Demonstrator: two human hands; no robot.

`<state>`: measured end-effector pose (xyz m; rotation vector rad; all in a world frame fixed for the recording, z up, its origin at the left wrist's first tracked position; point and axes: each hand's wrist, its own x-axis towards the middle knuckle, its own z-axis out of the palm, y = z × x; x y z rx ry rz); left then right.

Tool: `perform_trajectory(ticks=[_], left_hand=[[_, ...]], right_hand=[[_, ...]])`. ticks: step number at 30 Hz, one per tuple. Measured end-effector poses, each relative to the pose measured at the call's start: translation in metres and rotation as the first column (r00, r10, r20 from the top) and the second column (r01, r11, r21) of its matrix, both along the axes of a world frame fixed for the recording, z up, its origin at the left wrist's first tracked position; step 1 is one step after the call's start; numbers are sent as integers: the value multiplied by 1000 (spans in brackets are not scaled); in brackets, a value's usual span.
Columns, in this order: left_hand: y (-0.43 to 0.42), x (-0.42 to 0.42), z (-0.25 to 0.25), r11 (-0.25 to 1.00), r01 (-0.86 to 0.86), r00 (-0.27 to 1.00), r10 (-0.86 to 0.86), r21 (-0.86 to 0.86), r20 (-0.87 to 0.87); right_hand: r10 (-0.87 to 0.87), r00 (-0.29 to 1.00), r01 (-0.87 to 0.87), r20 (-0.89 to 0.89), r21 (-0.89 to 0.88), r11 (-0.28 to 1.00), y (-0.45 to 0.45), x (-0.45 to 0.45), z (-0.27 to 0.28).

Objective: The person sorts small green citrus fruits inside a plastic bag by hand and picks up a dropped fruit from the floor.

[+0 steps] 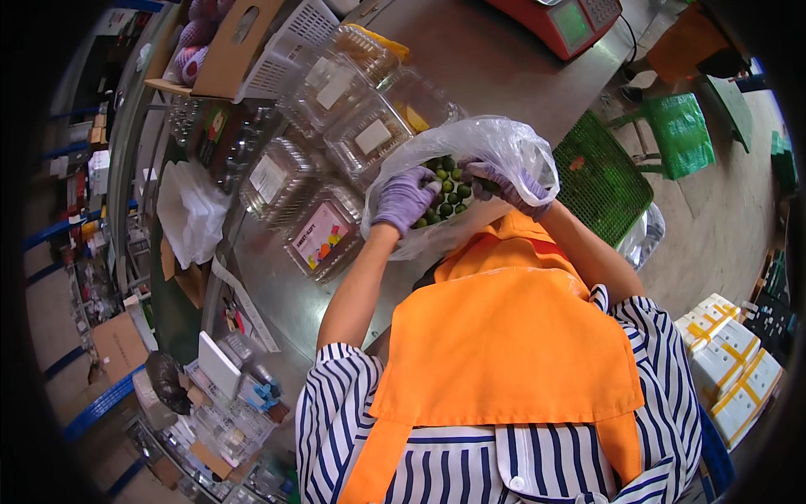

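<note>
A clear plastic bag (491, 133) lies with its mouth wide, holding several small round green limes (447, 202). My left hand (405, 200), in a purple glove, reaches into the bag from the left. Its fingers are curled at the edge of the limes, and what they hold is hidden. On the other side, my right hand (514, 186), also gloved in purple, is inside the bag's rim. Its fingers curl around dark green limes. Clear clamshell boxes (369, 139) stand left of the bag on the metal table (449, 63).
A green plastic basket (604, 172) sits right of the bag. At the back is a red scale (571, 29). A stack of plastic bags (191, 210) and a cardboard box (239, 46) are at the left. White foam boxes (730, 365) stand at lower right, near a green-covered stool (678, 134).
</note>
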<state>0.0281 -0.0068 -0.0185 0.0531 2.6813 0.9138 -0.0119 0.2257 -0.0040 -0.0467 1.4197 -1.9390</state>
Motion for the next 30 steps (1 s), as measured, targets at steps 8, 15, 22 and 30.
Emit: perform_trajectory(ticks=[8,15,22,30], left_hand=[[2,6,43,447,-634,734,91,631,673],[1,10,37,499,-566,795,119,657,594],[-9,6,33,655,-585,807,414,478,420],[-27,15,28,997,-72,990,76,38,-117]], right_hand=[[148,983,-152,-109,-32,988,-19,10,21],[135,977,-144,-166,-46,988,-21,12,23],[96,985,-82,-146,99,992,-17,11,14],[-10,1000,6,-21,-191,982,-1,12,9]])
